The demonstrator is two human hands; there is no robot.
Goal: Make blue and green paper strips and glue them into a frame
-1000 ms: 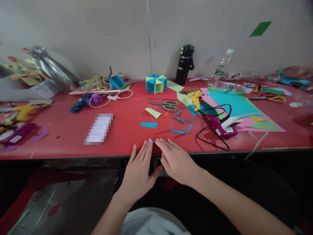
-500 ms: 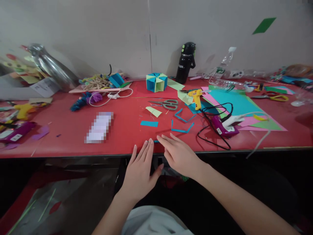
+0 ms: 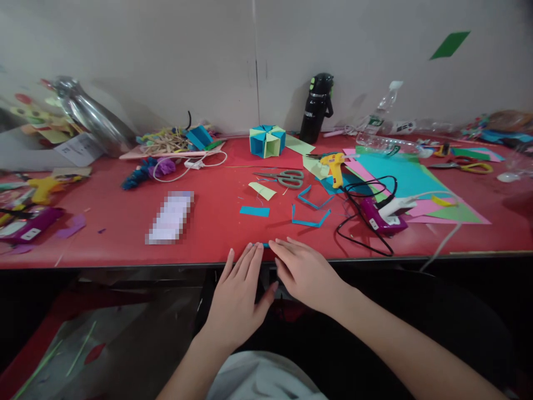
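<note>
Narrow blue paper strip (image 3: 261, 245): by red table's (image 3: 216, 216) front edge, at my fingertips, perhaps folded.
Left hand (image 3: 233, 297): flat, thumb wide.
Right hand (image 3: 314, 278): fingers close together; pinching, I cannot tell.
Bent blue strips (image 3: 308, 224): two, creased.
Blue rectangle (image 3: 255, 211): flat.

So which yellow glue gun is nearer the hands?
The glue gun just right of the grey scissors; the second gun, at the far left, is much farther off.

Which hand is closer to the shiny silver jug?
Left. The left hand is in front and right of the silver jug; the right hand is farther right.
</note>
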